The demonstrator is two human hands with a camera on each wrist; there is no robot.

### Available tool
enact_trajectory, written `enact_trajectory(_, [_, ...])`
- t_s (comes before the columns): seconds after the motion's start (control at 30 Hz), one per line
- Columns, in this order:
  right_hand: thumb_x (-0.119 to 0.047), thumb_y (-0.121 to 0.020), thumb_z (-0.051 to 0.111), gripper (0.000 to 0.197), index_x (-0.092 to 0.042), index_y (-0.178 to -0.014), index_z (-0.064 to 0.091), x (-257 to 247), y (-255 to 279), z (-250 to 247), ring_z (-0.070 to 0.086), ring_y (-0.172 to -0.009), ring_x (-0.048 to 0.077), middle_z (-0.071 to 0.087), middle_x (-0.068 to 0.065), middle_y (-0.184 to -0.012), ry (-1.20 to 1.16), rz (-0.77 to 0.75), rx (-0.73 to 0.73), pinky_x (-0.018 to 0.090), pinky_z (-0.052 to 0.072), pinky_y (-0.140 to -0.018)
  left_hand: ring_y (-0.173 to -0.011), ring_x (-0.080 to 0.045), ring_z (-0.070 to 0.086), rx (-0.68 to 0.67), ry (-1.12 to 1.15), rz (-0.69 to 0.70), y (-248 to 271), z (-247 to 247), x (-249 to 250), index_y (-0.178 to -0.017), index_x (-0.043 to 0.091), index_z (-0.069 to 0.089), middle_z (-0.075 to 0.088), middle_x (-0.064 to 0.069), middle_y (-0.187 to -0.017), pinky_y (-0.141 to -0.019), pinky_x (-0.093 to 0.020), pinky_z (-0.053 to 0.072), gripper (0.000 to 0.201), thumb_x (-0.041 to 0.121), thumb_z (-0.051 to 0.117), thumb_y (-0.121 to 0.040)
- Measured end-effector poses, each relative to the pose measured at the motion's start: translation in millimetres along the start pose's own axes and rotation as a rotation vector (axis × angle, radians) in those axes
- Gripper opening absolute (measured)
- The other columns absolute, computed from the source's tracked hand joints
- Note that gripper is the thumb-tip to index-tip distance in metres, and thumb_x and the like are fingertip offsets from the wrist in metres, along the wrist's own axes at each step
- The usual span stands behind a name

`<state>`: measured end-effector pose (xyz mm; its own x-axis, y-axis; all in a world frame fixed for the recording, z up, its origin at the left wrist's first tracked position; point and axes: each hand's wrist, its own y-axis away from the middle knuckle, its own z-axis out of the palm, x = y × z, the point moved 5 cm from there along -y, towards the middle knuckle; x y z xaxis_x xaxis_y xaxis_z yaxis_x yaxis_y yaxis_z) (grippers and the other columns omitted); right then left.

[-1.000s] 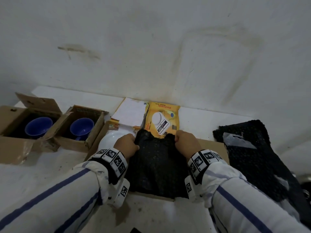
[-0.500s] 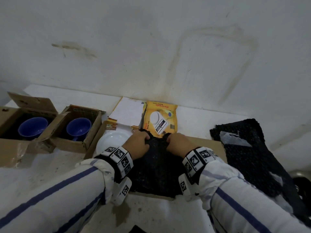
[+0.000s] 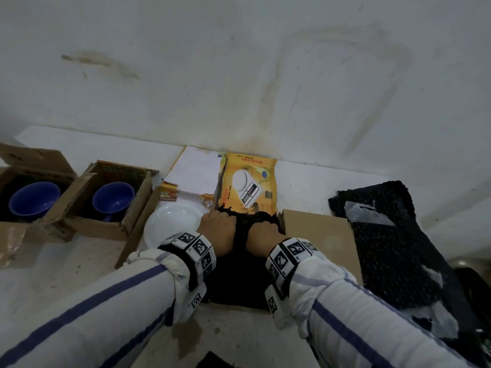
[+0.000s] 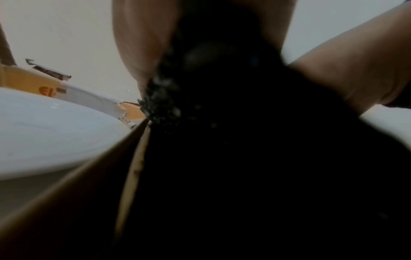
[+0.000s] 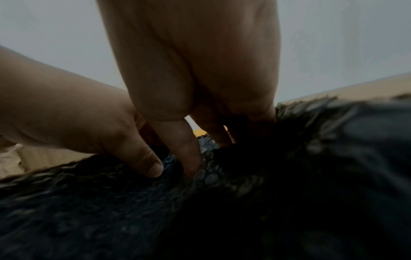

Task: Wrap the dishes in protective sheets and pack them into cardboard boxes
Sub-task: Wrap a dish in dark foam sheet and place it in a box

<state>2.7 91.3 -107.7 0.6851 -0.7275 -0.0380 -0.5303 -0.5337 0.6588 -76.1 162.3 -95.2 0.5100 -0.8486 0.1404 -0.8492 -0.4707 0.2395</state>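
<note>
A black bubble-wrap sheet [image 3: 236, 272] lies in an open cardboard box [image 3: 316, 235] in front of me. Its far edge is bunched into a narrow neck. My left hand [image 3: 218, 226] and right hand [image 3: 261, 231] sit side by side on that neck, each gripping the black sheet. The right wrist view shows fingers [image 5: 189, 153] of my right hand and a thumb digging into the sheet [image 5: 200, 202]. In the left wrist view the gathered sheet [image 4: 222, 140] fills the middle. What the sheet covers is hidden. A white plate [image 3: 172, 224] lies bare just left of my left hand.
Two open cardboard boxes at the left each hold a blue bowl [image 3: 34, 199] [image 3: 113, 196]. A yellow kitchen-scale carton [image 3: 249, 187] lies flat against the wall behind my hands. More black bubble wrap [image 3: 393, 245] is spread at the right. The wall stands close behind.
My hands have come together from the sheet's two far corners to its middle, gathering the far edge into a bunch. The plate and boxes have not moved.
</note>
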Motion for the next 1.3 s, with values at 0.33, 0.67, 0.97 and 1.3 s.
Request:
enact_trajectory(0.33, [-0.022,-0.095,0.045,0.036,-0.007,-0.127,0.047,-10,-3,-4,0.039,-0.124,0.035,0.041,0.017,-0.135,0.014,0.033,0.052,0.046,0.037,-0.105,-0.111,-0.034,0.048,-0.048,0.213,0.051,-7,16,2,-0.118,0.003,0.047,0.042,-0.017,-0.120,-0.094,-0.041,0.045,0.033,0.009,0.052,-0.086])
enact_trajectory(0.67, [-0.022,-0.100,0.034,0.034,-0.007,-0.128,0.046,-11,0,-4,0.042,-0.124,0.036,0.040,0.018,-0.136,0.113,-0.020,0.170,0.045,0.036,-0.102,-0.118,-0.034,0.043,-0.093,0.241,-0.016,-11,22,-1,-0.125,0.003,0.044,0.043,-0.018,-0.125,-0.099,-0.038,0.039,0.039,0.016,0.050,-0.088])
enact_trajectory(0.97, [-0.022,-0.093,0.048,0.035,-0.004,-0.122,0.044,-5,4,-11,0.047,-0.112,0.034,0.045,0.019,-0.123,0.016,-0.138,-0.009,0.034,0.039,-0.077,-0.129,-0.025,0.039,-0.063,0.577,-0.076,9,-8,-12,-0.130,0.002,0.049,0.043,-0.016,-0.137,-0.102,-0.023,0.031,0.043,0.001,0.052,-0.088])
enact_trajectory(1.3, [-0.005,-0.089,0.046,0.031,-0.003,-0.119,0.053,9,49,-47,0.055,-0.109,0.031,0.056,0.016,-0.119,0.033,-0.259,0.269,0.034,0.046,-0.087,-0.111,-0.030,0.054,0.024,0.402,-0.037,25,-20,-23,-0.112,0.011,0.064,0.056,-0.012,-0.114,-0.091,-0.032,0.046,0.032,0.011,0.061,-0.080])
